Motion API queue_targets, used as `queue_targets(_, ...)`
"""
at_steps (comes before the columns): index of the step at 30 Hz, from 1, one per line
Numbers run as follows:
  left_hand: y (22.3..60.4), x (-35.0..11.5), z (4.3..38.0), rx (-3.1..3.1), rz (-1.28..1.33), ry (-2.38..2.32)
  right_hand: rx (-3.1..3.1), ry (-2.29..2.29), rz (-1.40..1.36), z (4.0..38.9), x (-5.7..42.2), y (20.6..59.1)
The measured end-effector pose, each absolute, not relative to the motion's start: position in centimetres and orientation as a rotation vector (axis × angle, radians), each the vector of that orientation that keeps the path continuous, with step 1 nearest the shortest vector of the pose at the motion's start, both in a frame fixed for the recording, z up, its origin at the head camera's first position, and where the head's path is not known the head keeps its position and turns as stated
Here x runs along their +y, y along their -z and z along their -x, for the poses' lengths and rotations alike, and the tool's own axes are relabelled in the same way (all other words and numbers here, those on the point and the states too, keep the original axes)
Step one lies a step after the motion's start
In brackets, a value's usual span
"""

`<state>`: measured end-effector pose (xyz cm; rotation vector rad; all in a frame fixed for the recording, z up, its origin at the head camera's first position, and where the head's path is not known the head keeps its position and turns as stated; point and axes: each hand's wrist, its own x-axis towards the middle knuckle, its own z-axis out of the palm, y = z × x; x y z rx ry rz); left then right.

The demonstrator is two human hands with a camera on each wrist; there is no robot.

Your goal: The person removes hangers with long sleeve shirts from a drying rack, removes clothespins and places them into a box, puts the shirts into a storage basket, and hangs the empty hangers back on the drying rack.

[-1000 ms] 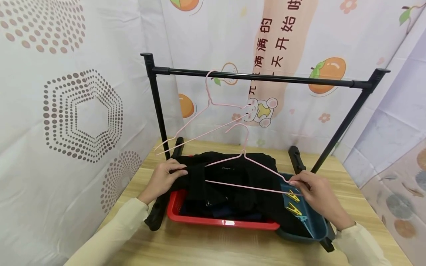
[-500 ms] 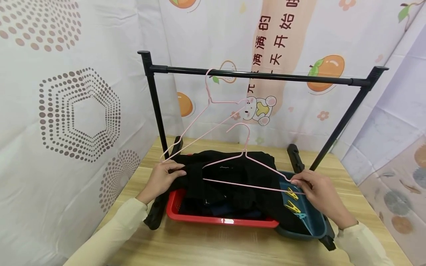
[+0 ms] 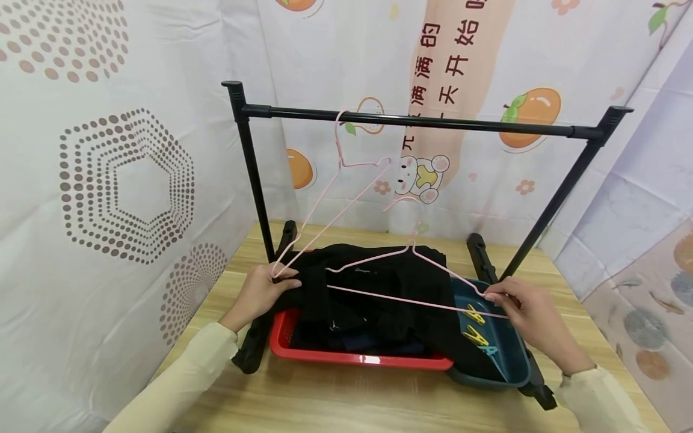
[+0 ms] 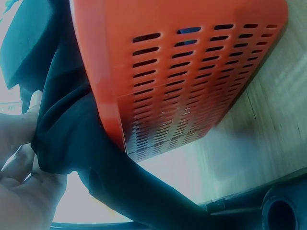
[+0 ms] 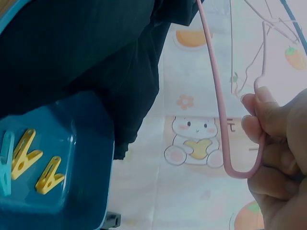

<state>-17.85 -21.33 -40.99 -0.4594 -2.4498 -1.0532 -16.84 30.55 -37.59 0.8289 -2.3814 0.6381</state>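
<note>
My left hand pinches the edge of a black garment that lies heaped over a red basket. In the left wrist view, the black cloth is bunched between thumb and fingers. My right hand grips the right end of a pink hanger; its hook points up and its left end is hidden inside the garment. The right wrist view shows the hanger's rounded end with fingers curled round it. A second pink hanger hangs from the rack's bar, its lower corner overlapping my left hand.
A black rack spans the table. The red basket holds more dark clothing. Beside it, a blue basin contains yellow clips and a light-blue clip. Printed curtains stand behind and at the sides.
My right hand and the gripped hanger have shifted slightly right. The hanging hanger has turned, its lower corner swinging right to my left hand. My left hand keeps its hold on the garment.
</note>
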Motion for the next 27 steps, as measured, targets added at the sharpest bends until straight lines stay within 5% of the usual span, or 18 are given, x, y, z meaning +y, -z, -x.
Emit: queue_targets(27, 42.6, -21.5, 18.6, -2.688, 0.789, 0.869, -2.400, -0.633, -0.724, 16.1, 34.1, 38.2)
